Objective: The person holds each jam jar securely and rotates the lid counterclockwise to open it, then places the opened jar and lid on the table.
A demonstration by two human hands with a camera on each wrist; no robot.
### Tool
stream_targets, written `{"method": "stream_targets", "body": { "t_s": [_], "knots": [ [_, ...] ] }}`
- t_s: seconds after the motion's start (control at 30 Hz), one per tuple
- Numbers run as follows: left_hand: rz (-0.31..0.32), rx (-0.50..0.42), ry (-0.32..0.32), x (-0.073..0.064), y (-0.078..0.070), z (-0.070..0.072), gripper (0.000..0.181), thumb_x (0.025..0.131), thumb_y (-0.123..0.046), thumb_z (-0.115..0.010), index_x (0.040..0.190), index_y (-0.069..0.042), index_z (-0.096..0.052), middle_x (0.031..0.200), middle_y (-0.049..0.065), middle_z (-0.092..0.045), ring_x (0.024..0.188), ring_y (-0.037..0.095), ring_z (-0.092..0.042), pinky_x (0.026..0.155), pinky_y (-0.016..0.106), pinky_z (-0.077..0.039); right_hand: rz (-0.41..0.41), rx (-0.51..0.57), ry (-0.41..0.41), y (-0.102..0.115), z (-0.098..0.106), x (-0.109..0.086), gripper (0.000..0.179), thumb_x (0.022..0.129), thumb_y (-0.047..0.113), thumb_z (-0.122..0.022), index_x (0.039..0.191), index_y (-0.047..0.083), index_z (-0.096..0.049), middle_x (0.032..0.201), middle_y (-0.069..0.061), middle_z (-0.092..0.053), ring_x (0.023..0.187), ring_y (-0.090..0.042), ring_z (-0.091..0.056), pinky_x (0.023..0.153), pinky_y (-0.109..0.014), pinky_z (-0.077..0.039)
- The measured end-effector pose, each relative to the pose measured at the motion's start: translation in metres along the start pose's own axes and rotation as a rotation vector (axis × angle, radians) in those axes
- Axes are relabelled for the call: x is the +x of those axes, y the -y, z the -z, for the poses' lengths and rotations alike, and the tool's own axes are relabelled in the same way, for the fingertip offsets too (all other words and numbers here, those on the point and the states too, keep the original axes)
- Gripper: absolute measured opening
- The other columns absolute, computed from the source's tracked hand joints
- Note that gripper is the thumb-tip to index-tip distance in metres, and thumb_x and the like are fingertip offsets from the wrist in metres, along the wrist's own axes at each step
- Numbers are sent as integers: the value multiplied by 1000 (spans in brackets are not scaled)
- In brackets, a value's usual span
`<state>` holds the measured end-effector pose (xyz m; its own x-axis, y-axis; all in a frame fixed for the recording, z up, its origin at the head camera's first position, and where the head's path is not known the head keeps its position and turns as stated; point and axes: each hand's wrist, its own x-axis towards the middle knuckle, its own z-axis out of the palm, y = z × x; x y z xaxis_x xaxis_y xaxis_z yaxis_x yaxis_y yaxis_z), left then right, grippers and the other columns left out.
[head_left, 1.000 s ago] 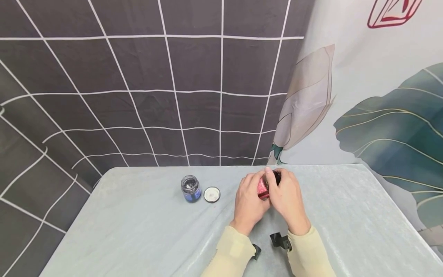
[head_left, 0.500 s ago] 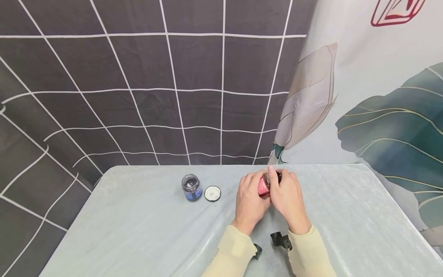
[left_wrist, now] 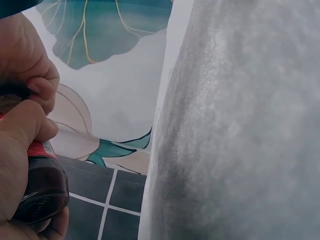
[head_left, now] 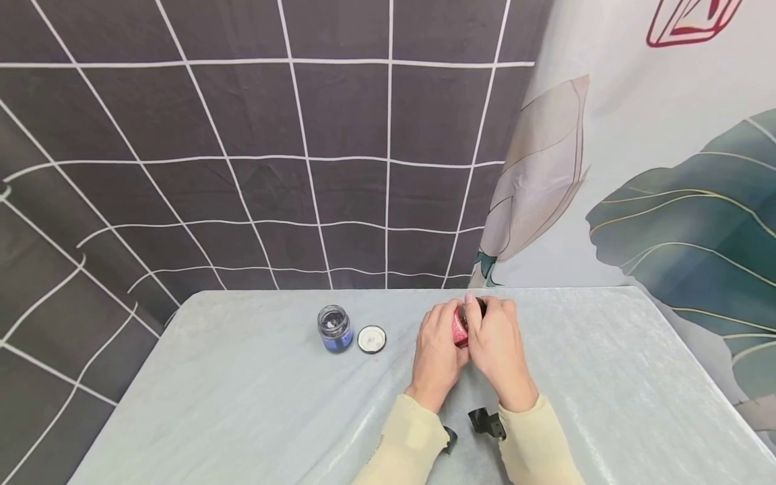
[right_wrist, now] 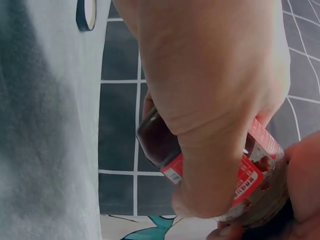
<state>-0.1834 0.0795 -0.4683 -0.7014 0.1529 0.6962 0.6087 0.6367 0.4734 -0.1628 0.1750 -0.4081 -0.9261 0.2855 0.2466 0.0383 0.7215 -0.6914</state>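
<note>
In the head view my left hand (head_left: 435,350) holds a jar with a red label (head_left: 459,328) at the back right of the table. My right hand (head_left: 500,350) grips its dark lid (head_left: 483,306), thumb over the top. Dark contents show through the jar's glass base (left_wrist: 45,187) in the left wrist view. In the right wrist view the left hand (right_wrist: 210,90) wraps the body of the tilted jar, and the right hand's fingers (right_wrist: 305,180) are at the lid end, partly out of frame.
A blue-labelled glass jar (head_left: 335,331) stands uncapped to the left of the hands. Beside it a round lid (head_left: 372,339) lies with its white inside up. A pale cloth covers the table (head_left: 242,404), whose back edge meets a dark gridded curtain (head_left: 339,195).
My right hand and wrist have turned and shifted slightly left at the lid. The left hand keeps its hold on the red-labelled jar.
</note>
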Motion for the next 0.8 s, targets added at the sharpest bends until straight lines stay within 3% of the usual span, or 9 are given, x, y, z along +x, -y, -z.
{"method": "stream_targets", "body": {
  "t_s": [0.2,0.57,0.8],
  "knots": [
    [-9,32,23,0,0,1,66,62,-3,-87,122,-5,-59,109,6,-64,94,20,-62,86,30,-52,-9,12,-15,0,-3,0,57,106,36,-41,121,-17,-57,115,-32,-49,106,-46,-51,92,-58,-45],
    [-14,15,22,3,1,6,63,63,-3,-86,120,-5,-59,106,6,-64,92,21,-62,84,30,-53,86,68,-64,-1,-7,1,45,104,28,-48,112,-14,-62,105,-28,-52,96,-39,-50,82,-53,-47],
    [-5,10,28,4,0,9,64,61,-2,-87,119,-5,-60,105,7,-64,90,21,-62,83,32,-53,89,71,-65,0,-7,0,45,104,29,-48,113,-12,-63,106,-26,-53,93,-37,-52,80,-52,-49]
  ]
}}
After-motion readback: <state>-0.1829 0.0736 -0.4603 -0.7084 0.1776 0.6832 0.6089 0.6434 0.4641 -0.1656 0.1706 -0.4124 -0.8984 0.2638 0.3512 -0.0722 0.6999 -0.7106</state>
